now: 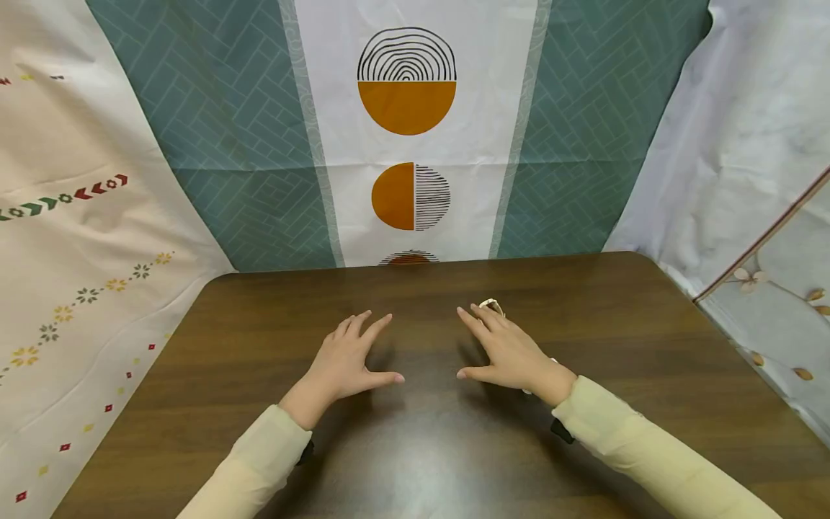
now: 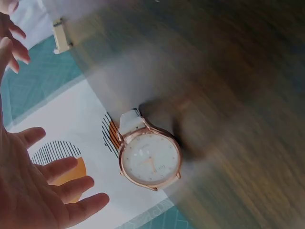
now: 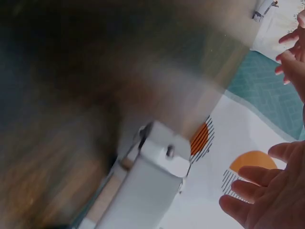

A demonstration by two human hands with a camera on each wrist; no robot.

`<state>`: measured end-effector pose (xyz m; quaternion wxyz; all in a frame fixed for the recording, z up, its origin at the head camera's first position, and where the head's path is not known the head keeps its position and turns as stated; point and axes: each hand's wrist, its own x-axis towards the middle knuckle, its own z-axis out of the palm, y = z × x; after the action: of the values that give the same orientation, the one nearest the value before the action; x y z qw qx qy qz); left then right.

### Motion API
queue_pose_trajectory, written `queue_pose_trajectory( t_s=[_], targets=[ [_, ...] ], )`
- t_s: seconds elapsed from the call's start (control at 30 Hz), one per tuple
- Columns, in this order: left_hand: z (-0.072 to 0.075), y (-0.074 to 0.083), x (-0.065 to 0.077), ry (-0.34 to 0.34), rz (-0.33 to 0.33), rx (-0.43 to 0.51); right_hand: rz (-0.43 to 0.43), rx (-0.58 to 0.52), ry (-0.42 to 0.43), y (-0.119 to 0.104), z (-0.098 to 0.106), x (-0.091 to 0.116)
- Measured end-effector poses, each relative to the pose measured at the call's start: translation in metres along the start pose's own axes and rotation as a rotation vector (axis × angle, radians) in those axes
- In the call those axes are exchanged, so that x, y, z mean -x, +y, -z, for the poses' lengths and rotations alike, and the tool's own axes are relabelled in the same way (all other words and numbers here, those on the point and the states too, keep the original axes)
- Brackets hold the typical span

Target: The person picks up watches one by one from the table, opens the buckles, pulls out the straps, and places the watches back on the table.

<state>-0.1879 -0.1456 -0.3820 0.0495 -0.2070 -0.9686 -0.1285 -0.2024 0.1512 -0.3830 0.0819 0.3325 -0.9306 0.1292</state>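
Observation:
Over the table my left hand [image 1: 346, 360] hovers with thumb and fingers spread and slightly bent. Below its palm, in the left wrist view, a wristwatch [image 2: 151, 160] with a white dial, rose-gold case and white strap is tilted up; the head view hides it. My right hand [image 1: 509, 353] is spread likewise, facing the left. A gold-rimmed thing [image 1: 491, 303] shows past its fingertips, mostly covered by the hand. Close up in the right wrist view is a white strap [image 3: 155, 176] with a metal buckle. Neither hand visibly touches anything.
The dark brown wooden table [image 1: 415, 432] has rounded far corners. A teal and white cloth [image 1: 246, 130] with orange circles hangs behind it. Patterned pale cloths hang at the left [image 1: 84, 245] and right [image 1: 746, 144]. A black piece [image 1: 562, 431] shows under the right cuff.

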Motion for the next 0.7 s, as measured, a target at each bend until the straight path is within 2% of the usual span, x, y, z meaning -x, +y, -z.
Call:
queue_pose_trajectory(
  t_s=[0.4,0.53,0.7],
  targets=[
    [0.007,-0.013,0.000,-0.023,0.105,0.031,-0.072,-0.161,0.014,-0.011,-0.003,-0.011],
    [0.008,-0.018,0.000,-0.041,0.147,0.086,-0.108,-0.238,0.006,-0.015,-0.004,-0.015],
    [0.010,-0.024,0.000,-0.061,0.195,0.145,-0.108,-0.300,-0.012,-0.020,-0.006,-0.020]
  ],
)
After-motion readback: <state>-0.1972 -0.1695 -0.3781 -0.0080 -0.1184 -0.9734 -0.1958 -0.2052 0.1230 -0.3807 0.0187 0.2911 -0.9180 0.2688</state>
